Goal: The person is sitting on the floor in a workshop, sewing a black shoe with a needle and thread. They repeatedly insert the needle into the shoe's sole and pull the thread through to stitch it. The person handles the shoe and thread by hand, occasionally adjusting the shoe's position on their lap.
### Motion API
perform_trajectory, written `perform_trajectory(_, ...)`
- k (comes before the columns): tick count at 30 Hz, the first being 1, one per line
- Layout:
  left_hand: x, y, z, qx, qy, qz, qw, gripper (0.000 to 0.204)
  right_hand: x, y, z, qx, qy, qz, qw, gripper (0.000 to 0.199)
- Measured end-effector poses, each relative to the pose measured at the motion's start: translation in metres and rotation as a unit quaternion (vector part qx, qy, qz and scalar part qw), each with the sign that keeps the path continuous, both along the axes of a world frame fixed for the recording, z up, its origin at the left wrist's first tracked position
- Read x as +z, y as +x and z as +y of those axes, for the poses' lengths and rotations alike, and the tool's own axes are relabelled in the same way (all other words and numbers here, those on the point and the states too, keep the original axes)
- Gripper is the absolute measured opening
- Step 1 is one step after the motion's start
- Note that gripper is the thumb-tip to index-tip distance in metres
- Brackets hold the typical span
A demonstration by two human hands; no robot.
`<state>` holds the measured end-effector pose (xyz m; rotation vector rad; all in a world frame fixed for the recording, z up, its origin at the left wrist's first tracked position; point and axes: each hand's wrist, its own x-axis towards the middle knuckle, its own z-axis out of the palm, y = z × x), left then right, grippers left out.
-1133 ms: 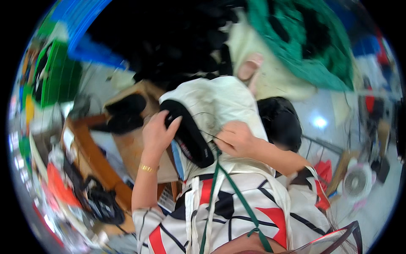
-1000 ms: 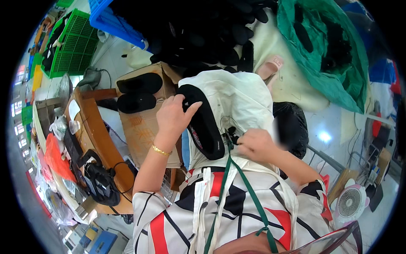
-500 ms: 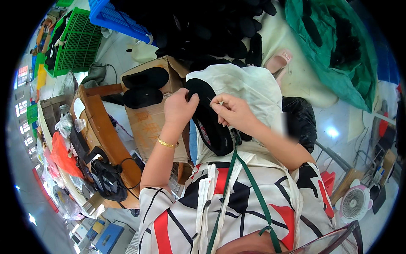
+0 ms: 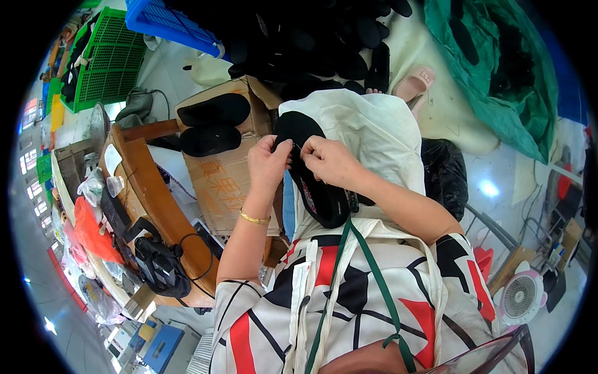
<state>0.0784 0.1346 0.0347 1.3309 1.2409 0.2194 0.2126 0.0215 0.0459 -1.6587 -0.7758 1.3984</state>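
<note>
Long black oval insole, matte and soft, lying on pale cloth. Left hand gripping its edge; right hand pinching beside it.

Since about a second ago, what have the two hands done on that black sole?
The right hand came up from the lower end of the black sole to meet the left hand near its top edge; both now pinch there. The sole stayed on the pale cloth over the lap, and two soles stayed on the cardboard box.
</note>
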Motion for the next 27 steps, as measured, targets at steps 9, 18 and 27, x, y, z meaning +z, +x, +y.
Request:
perform_trajectory(9, -0.001, 0.0, 0.002, -0.016, 0.001, 0.02, 1.0, 0.016, 0.004, 0.006, 0.01, 0.028, -0.045, -0.001, 0.999, 0.013)
perform_trajectory(18, 0.003, 0.007, 0.017, -0.07, -0.041, 0.074, 0.994, 0.021, -0.009, -0.027, 0.004, 0.122, 0.0, -0.351, 0.928, 0.016)
perform_trajectory(27, 0.011, 0.006, 0.026, -0.087, -0.118, 0.028, 0.989, 0.018, -0.012, -0.028, 0.007, 0.106, 0.067, -0.443, 0.888, 0.016)
